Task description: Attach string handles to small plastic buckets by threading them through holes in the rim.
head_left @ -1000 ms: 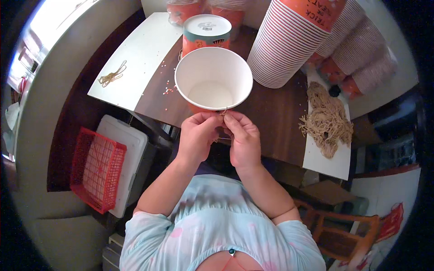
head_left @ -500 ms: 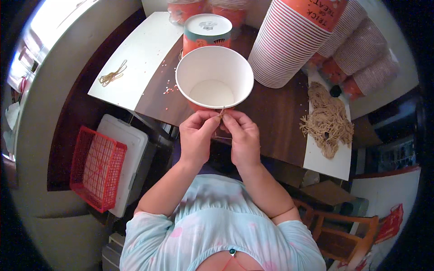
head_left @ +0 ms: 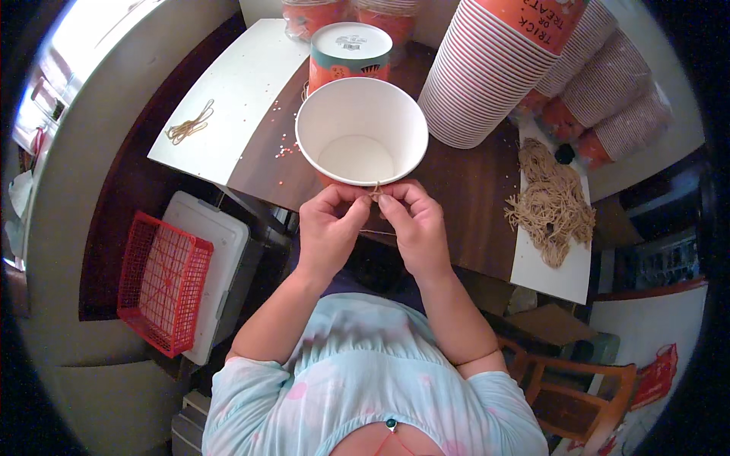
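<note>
The left hand (head_left: 331, 228) and the right hand (head_left: 417, 232) meet thumb to thumb at the near rim of an open paper bucket (head_left: 361, 121), each pinching a short bit of tan twine (head_left: 376, 190) between thumb and forefinger. The twine lies right at the fingertips, between the two thumbs and against the bucket's rim, and a thin length of it shows lower down, between the palms. Compared with half a second ago, the right hand sits slightly farther to the right and the gap between the hands is a little wider, while the bucket has hardly moved. Both wrists are bent inward, the other fingers curl under toward the bucket and are partly hidden, and the forearms come up from either side in a wide V. The bucket stands on the brown table (head_left: 479, 205), its white inside facing up. Just behind it is an upturned bucket (head_left: 350, 57) with an orange and green side; to the right rises a tall leaning stack of buckets (head_left: 487, 76). Farther right, a tangled heap of twine (head_left: 551, 205) covers part of a white panel (head_left: 544, 277).
</note>
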Demonstrator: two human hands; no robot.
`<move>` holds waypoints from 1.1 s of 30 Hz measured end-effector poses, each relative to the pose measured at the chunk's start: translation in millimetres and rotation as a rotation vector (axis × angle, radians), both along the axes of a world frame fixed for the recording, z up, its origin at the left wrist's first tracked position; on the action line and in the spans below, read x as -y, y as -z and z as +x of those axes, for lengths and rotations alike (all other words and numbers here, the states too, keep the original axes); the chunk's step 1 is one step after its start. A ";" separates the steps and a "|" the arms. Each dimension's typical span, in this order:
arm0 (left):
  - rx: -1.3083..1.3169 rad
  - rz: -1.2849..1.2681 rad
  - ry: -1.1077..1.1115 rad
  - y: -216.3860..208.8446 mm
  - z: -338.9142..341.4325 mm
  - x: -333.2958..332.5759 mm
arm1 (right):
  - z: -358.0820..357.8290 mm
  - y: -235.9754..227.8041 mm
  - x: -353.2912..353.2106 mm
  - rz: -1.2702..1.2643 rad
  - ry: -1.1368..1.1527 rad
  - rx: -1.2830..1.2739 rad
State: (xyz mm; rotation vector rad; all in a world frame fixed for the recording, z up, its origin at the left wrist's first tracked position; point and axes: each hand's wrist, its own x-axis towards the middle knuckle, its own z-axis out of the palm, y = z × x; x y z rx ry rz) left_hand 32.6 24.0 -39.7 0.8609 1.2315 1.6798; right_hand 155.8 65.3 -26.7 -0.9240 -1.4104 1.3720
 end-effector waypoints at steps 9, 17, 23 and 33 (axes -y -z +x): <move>-0.161 0.218 -0.094 1.4 4.1 10.5 | -0.6 4.6 0.7 0.191 0.062 0.123; -0.754 0.440 -0.170 -5.7 -6.3 3.9 | -0.6 5.2 -0.3 0.037 -0.002 0.004; -0.727 0.379 -0.144 -1.0 -11.0 3.9 | 0.0 2.2 1.8 -0.025 -0.029 -0.018; -0.228 0.157 -0.003 3.5 -10.8 7.7 | -1.7 1.9 0.6 -0.320 -0.123 -0.238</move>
